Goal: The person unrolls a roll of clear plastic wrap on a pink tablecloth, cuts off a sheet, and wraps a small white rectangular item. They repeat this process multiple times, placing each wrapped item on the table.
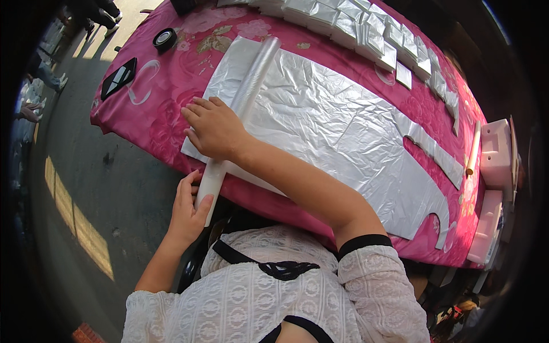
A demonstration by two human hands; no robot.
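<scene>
A thin, silvery-white plastic sheet [326,120] with cut-out straps at its right end, apron-like in shape, is spread over the table, creased all over. Across its left end lies a white tube [212,182], with shiny plastic wound round its farther part. Its near end sticks out past the table's front edge, and my left hand [186,200] is closed round that end. Farther up the tube, my right hand [216,128] rests palm down on it, fingers stretched out toward the left. Part of the tube is hidden beneath that palm.
A pink flowered cloth [154,128] covers the table. Folded white plastic packets [343,26] are piled along the back. A tape roll [164,39] and a dark phone [119,79] lie at left; another tube [473,147] and pale boxes [496,154] stand at right.
</scene>
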